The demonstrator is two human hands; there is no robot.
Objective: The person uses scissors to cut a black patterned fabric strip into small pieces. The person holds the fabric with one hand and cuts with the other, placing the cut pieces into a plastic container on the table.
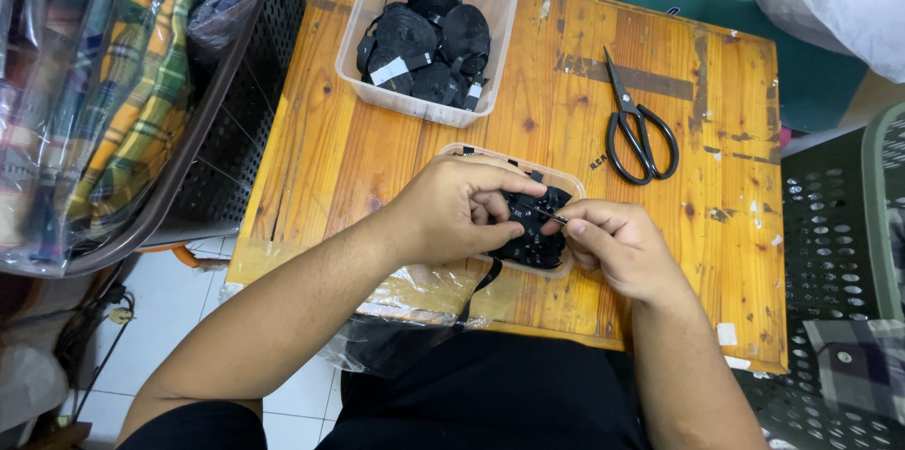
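Pinching small black clasp [551,215], both hands: left hand [452,210], right hand [617,247].

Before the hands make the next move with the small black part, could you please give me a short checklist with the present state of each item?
1. Small black part pinched between left hand and right hand: ok.
2. Near clear tub sits directly under the hands: ok.
3. Black strap hangs over the wooden table edge: not ok.
4. Black scissors lie clear of both hands: ok.
5. Far tub of black pieces within reach: ok, likely.
6. Part's orientation: cannot tell.
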